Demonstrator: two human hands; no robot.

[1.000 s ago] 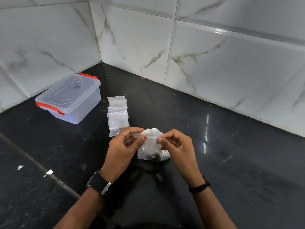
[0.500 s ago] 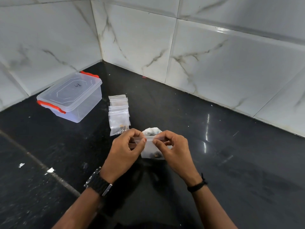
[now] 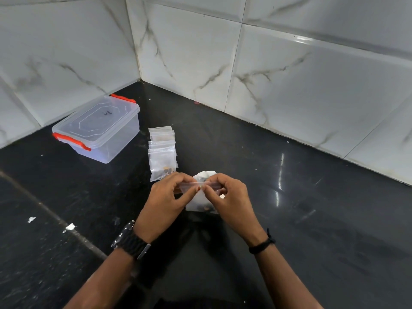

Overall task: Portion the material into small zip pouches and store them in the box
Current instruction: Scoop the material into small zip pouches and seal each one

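Observation:
A small clear zip pouch [image 3: 199,201] with dark bits at its bottom hangs between my hands over the black counter. My left hand [image 3: 166,202] and my right hand [image 3: 231,200] both pinch its top zip strip, fingertips almost meeting at the middle. Behind the pouch a crumpled white bag [image 3: 205,175] peeks out, mostly hidden. A row of several small zip pouches [image 3: 162,152] lies flat just beyond my left hand; the nearest holds a few brown bits. The clear storage box [image 3: 98,128] with red latches stands at the back left, lid shut.
White marble-look wall tiles [image 3: 289,81] close the counter at the back and left, forming a corner. A seam [image 3: 51,215] runs diagonally across the counter at the left, with small white scraps [image 3: 70,226] beside it.
My fingertips have slid inward along the pouch's zip strip and now nearly touch. The view has shifted slightly; the pouches and box stay in place.

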